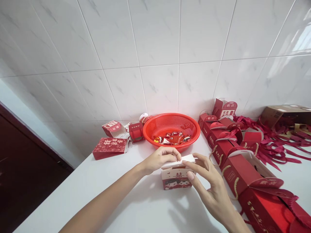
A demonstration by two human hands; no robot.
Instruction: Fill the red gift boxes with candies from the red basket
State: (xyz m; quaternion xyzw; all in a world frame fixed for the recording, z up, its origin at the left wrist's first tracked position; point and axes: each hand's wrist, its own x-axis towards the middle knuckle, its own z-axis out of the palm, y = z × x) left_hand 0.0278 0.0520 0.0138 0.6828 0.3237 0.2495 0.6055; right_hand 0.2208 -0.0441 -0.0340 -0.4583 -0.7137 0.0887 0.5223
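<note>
A small gift box (177,181), white above and red below with cartoon faces and a red character on its front, stands upright on the white table before me. My left hand (162,159) is at its top left, fingers curled and pressing on the white top flap (188,158). My right hand (209,181) holds the right side, its fingers on the flap and the thumb against the upper right front. The inside of the box is hidden. Just behind it sits a red plastic basket (172,148) with wrapped sweets (174,138) in it.
Red gift boxes (220,147) with rope handles run in a row along the right. Beyond them lie dark pink ribbons (272,145) and a brown cardboard box (274,116). More red boxes (110,149) lie at the back left, near the tiled wall (160,87).
</note>
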